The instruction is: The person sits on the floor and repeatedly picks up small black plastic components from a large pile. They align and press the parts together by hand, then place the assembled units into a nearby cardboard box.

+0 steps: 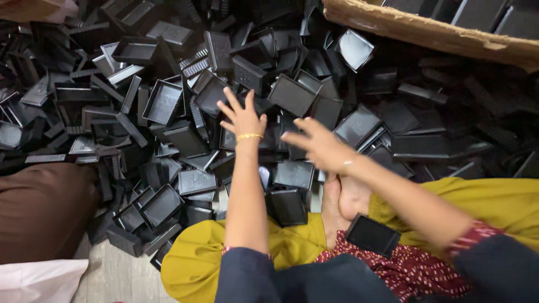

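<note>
A big heap of black square plastic caps (168, 101) covers the floor ahead of me. My left hand (242, 116) reaches out over the heap with fingers spread, holding nothing, just above a cap near the middle. My right hand (317, 145) hovers beside it, fingers apart and blurred, over another black cap (294, 174). One black cap (371, 234) rests on my lap, against the red patterned cloth. My bare feet (343, 196) show under the right forearm.
A torn cardboard box edge (438, 35) runs across the top right with black caps inside. A brown cloth bundle (42, 210) and a white bag (39, 280) lie at the left. Yellow trousers (193, 264) frame the bottom.
</note>
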